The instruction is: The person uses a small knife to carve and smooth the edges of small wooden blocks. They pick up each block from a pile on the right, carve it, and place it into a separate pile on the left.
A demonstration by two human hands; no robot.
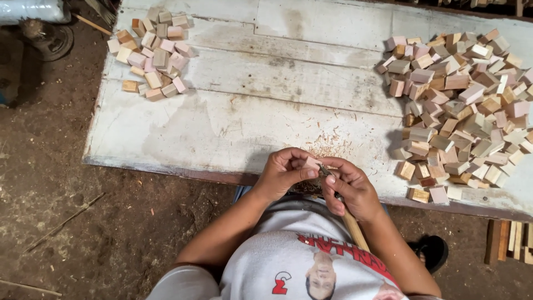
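1. Far left: dirt floor [50, 183] with a thin stick [64, 222] lying on it; a dark round metal part [53, 39] at the top left corner.
2. Worn white board [250, 100] serves as the worktop; the small pile of wood blocks [152, 53] sits on its top left corner, pale and pinkish pieces.
3. Left hand [283, 173] at the board's near edge, fingers curled and clamped around a small wood block [311, 163]; block pinched between thumb and fingertips, sticking out on the hand's right side, toward the other hand.
4. Wood shavings [327, 143] scattered on the board just beyond the hands.
5. Right hand [352, 189] touching the left one, fist closed on a carving tool [347, 214]; pale wooden handle runs down out of the fist toward the body, dark metal tip meets the block's lower right edge.
6. Block sits between both hands, above the board edge, not resting on the board.
7. Right: large pile of wood blocks [466, 105], well apart from the hands.
8. Far right bottom: wood strips [511, 241] on the floor, dark sandal [433, 250] next to them.
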